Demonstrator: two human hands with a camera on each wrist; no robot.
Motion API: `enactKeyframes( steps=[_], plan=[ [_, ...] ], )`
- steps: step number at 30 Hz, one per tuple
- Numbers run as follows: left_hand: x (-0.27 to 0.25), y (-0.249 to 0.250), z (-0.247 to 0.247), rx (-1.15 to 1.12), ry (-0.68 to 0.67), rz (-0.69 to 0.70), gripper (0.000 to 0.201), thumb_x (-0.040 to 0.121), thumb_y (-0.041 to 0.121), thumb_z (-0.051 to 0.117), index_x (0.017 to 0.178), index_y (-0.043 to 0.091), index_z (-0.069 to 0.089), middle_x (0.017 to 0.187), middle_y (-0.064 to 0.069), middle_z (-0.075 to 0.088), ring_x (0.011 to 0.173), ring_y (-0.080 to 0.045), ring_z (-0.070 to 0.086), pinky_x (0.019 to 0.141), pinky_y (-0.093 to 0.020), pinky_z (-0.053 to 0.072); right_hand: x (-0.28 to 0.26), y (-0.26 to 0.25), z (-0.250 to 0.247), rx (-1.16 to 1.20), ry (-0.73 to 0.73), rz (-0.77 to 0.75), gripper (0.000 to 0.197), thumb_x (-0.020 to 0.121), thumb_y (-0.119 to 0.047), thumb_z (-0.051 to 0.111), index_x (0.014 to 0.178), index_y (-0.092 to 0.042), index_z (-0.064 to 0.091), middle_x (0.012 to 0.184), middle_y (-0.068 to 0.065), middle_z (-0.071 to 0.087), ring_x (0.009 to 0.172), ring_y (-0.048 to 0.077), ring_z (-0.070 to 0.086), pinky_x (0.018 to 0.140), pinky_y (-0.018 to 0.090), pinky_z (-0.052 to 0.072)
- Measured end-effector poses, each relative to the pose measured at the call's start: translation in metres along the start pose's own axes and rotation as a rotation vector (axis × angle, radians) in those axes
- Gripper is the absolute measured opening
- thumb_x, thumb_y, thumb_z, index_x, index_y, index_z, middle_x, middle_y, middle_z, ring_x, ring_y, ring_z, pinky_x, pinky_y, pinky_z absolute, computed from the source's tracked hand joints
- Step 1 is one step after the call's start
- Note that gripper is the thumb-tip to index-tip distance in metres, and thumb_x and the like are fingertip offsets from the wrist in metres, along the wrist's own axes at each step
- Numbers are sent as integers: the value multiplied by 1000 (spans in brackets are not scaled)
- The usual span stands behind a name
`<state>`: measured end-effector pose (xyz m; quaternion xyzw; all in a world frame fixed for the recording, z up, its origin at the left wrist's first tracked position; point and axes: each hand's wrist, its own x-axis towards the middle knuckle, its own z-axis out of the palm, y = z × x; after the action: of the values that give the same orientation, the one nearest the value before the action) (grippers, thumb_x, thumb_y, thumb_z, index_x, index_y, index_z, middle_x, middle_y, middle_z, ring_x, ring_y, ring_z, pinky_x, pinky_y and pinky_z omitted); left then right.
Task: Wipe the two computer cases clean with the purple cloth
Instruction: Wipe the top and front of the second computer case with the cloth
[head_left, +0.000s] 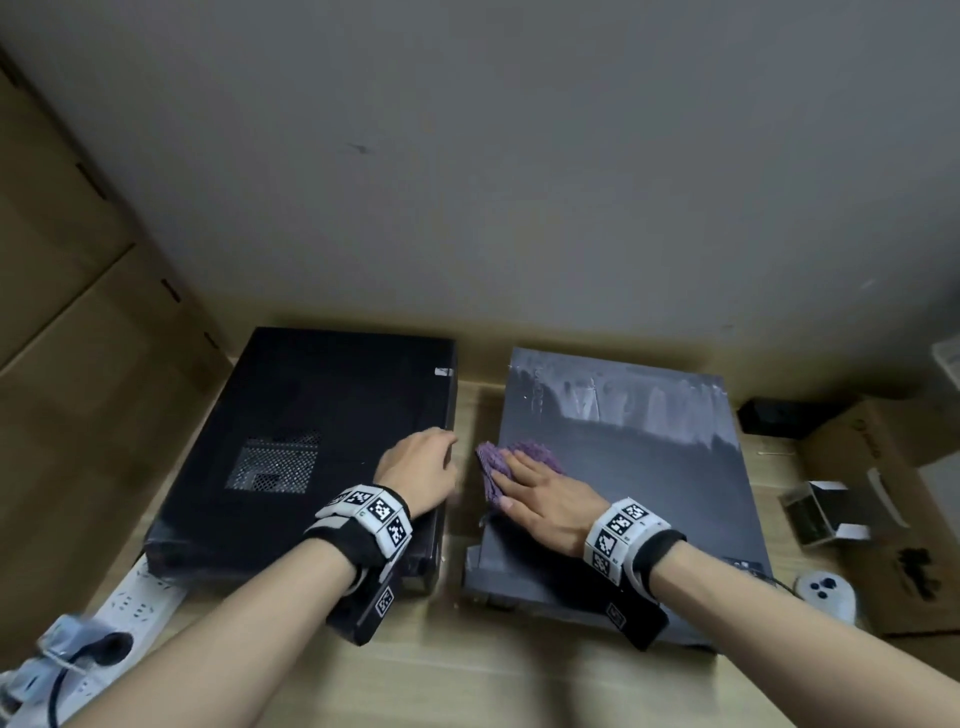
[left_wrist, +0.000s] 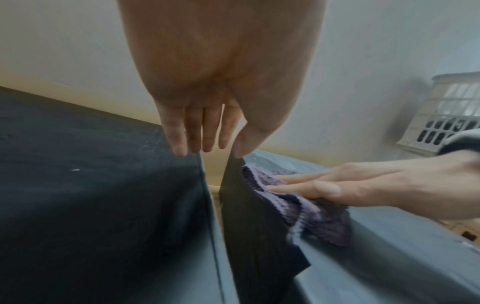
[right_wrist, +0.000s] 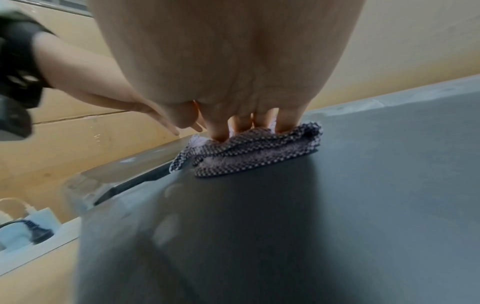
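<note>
Two computer cases lie flat side by side on the wooden floor: a black case (head_left: 311, 415) on the left and a dusty grey case (head_left: 649, 493) on the right. My right hand (head_left: 524, 478) presses flat on the crumpled purple cloth (head_left: 537, 449) at the grey case's left edge. In the right wrist view its fingers (right_wrist: 218, 131) push down into the cloth (right_wrist: 254, 152). My left hand (head_left: 441, 457) rests on the black case's right edge. Its fingers (left_wrist: 179, 144) are straight and hold nothing. Pale dust streaks remain along the grey case's far end.
Stacked cardboard boxes (head_left: 78, 312) stand at the left and a wall rises behind the cases. A white power strip (head_left: 140, 597) lies at the near left. At the right sit an open cardboard box (head_left: 883, 467), a small box (head_left: 826, 512) and a white controller (head_left: 826, 590).
</note>
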<state>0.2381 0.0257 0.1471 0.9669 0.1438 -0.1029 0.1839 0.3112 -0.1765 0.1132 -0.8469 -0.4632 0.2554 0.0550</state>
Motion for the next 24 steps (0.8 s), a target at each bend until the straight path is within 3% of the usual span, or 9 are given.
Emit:
enactKeyframes(
  steps=[3, 8, 12, 18, 24],
  plan=[
    [11, -9, 9, -21, -87, 14, 53, 91, 12, 44, 143, 16, 43, 154, 2, 35, 136, -23, 40, 108, -37, 39, -8, -3, 10, -12, -29, -22, 60, 104, -51, 18, 157, -23, 17, 165, 0, -3, 152, 13, -6, 121, 28, -2],
    [29, -16, 14, 54, -134, 1, 58, 90, 5, 38, 148, 12, 34, 161, -2, 18, 148, -17, 17, 116, -36, 29, -6, 5, 2, -22, -45, -22, 59, 103, -54, 14, 157, -31, 15, 164, -10, -3, 151, 8, -3, 119, 28, 4],
    [35, -20, 18, 154, -233, -23, 66, 85, 7, 41, 149, 15, 33, 162, -5, 15, 146, -22, 26, 114, -37, 33, 24, 21, -18, -27, -38, 30, 58, 103, -53, 13, 157, -30, 14, 164, -9, -3, 151, 10, -1, 119, 29, 4],
    [39, -17, 9, 171, -260, -67, 65, 87, 13, 46, 150, 13, 30, 155, -9, 29, 133, -28, 42, 105, -36, 41, 93, 53, -53, -27, -10, 137, 58, 105, -48, 17, 157, -23, 14, 165, 1, -4, 152, 17, -1, 119, 31, -3],
    [40, -22, 11, 131, -306, -68, 70, 86, 15, 44, 152, 14, 23, 159, -8, 20, 135, -29, 39, 106, -36, 39, 112, 58, -54, -27, -5, 180, 59, 105, -47, 17, 158, -21, 12, 165, 4, -7, 152, 20, -4, 122, 35, -2]
  ],
)
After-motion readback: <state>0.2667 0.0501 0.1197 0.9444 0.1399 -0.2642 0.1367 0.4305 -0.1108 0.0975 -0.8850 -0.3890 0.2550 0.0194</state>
